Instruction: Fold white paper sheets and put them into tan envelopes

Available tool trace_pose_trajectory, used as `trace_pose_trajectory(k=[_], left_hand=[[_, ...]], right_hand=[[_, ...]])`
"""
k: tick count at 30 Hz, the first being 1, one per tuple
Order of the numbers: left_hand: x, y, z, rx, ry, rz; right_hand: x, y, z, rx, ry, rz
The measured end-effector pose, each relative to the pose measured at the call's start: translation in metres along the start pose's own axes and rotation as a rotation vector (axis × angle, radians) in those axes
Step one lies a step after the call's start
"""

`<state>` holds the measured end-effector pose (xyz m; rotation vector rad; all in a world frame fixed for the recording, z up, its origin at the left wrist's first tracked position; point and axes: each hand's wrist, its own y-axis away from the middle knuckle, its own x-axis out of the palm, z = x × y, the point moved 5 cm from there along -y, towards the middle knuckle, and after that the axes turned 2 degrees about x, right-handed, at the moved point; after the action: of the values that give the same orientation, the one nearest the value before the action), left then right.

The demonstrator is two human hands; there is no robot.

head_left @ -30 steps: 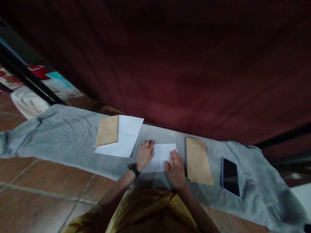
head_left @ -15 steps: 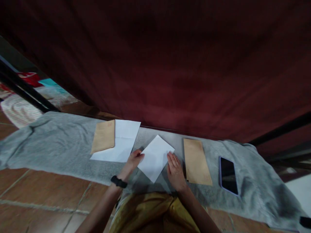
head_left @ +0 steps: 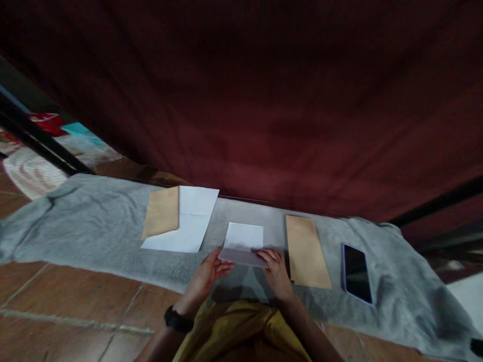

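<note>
Fingers (head_left: 265, 253) of the right hand (head_left: 278, 275) curled over the near part of a small white sheet (head_left: 245, 233) and held it, the thumb out of my sight. The left hand (head_left: 207, 271), half curled, met the sheet's left corner; whether it pinched or merely steadied it, I couldn't tell. The sheet was on the grey cloth (head_left: 113, 216), right before the person: its far part flat, its near strip raised and shaded. To my eye the fold looked begun but not yet pressed down. Just beyond the right hand lay a long brown packet (head_left: 307, 254), untouched, then a phone (head_left: 356, 274). Over to the left, a squarer brown packet (head_left: 161, 212) covered part of a larger, creased sheet (head_left: 194, 216), neither being handled. Anything inside the packets was hidden, dimness blurred the fingertips, and the cloth's left end was cut off.
</note>
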<state>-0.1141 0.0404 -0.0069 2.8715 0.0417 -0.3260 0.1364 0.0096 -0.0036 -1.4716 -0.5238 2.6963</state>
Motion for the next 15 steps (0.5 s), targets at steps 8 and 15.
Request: trace_pose_trajectory(k=[8,15], left_hand=[[0.003,-0.028,-0.013,0.327,-0.262,-0.077],[0.016,-0.035,-0.011,0.305,-0.521,-0.104]], right_hand=[[0.005,-0.018,-0.005,0.212,0.113,-0.09],[0.0,-0.025,-0.001,0.265,0.176,-0.095]])
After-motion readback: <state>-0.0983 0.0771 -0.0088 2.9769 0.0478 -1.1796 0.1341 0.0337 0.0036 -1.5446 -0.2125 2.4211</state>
